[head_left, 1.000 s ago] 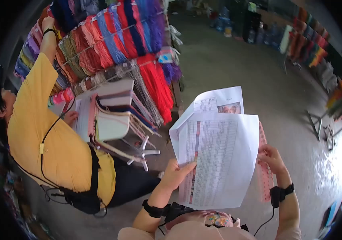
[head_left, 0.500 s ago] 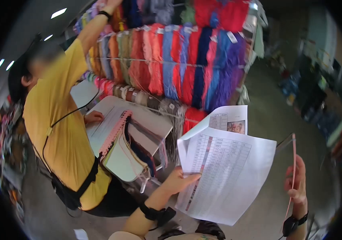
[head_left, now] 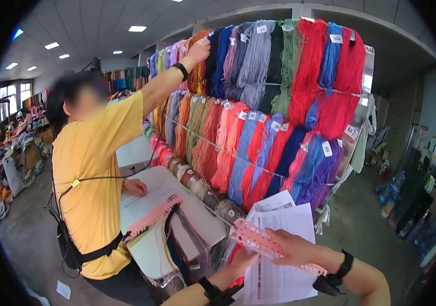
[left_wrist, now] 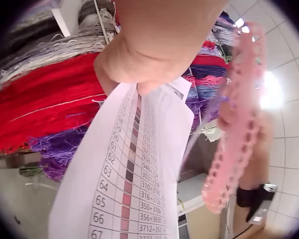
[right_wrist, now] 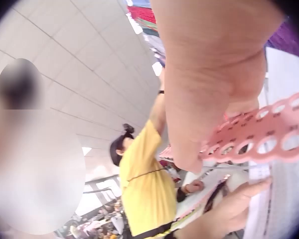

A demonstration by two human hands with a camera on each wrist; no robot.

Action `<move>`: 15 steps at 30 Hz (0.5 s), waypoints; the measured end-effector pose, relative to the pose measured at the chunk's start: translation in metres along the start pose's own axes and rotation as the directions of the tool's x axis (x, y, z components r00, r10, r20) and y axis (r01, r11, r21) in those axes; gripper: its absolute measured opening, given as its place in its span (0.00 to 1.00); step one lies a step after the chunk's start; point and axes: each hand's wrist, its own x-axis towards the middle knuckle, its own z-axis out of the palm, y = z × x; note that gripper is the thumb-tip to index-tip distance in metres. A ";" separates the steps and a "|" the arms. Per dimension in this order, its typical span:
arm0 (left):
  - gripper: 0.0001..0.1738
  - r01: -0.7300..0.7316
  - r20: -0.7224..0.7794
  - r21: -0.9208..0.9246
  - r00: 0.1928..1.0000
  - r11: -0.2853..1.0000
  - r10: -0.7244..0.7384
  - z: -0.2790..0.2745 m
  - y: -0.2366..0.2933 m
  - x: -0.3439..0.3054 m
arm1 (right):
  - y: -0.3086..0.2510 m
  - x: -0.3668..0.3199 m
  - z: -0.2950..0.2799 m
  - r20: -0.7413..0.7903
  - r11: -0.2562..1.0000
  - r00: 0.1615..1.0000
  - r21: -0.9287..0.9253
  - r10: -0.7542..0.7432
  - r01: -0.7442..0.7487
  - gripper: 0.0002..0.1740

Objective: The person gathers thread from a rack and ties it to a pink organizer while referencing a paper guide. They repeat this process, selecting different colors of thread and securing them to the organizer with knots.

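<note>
Printed sheets [head_left: 279, 285] are gripped at their left edge by my left hand [head_left: 241, 263]; in the left wrist view the top sheet [left_wrist: 74, 199] shows numbered rows with coloured squares. My right hand [head_left: 297, 248] holds a long pink card [head_left: 248, 235] with rows of round holes along its edges, thumb on one side and fingers on the other. In the head view the card overlaps the upper part of the sheets. Its holes carry no thread in the right wrist view, where the card [right_wrist: 284, 132] passes beneath my right hand.
A rack of labelled yarn skeins [head_left: 243, 153] stands ahead. At left, a person in a yellow shirt [head_left: 95, 178] reaches up to the skeins. Beside that person, a small white table [head_left: 202, 224] bears a paper and another pink card [head_left: 154, 214] hung with threads. Bottles [head_left: 394, 191] stand far right.
The head view has tilted up towards the rack. My right hand has brought the pink card from the right of the sheets to in front of them. My left hand keeps holding the sheets.
</note>
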 end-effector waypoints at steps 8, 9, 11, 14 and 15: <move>0.10 0.192 -0.045 0.162 0.981 0.968 -0.187 -0.070 0.074 0.011 | 0.111 0.029 0.054 -0.324 0.812 0.946 -0.553 -0.004 -0.186 0.34; 0.09 -0.118 -0.054 0.435 0.986 0.893 0.157 -0.080 0.084 0.028 | 0.109 0.029 0.059 -0.332 0.789 0.943 -0.578 0.006 -0.208 0.33; 0.08 -0.496 0.104 0.656 0.806 0.569 0.583 -0.090 0.125 0.066 | 0.104 0.028 0.062 -0.370 0.795 0.929 -0.568 -0.015 -0.213 0.28; 0.04 -0.696 0.172 0.625 0.565 0.354 0.807 -0.070 0.253 0.119 | 0.102 0.029 0.060 -0.405 0.786 0.914 -0.578 -0.041 -0.221 0.25; 0.04 -0.718 0.149 0.652 0.434 0.242 0.888 -0.067 0.282 0.147 | 0.098 0.029 0.063 -0.402 0.797 0.915 -0.547 0.021 -0.258 0.25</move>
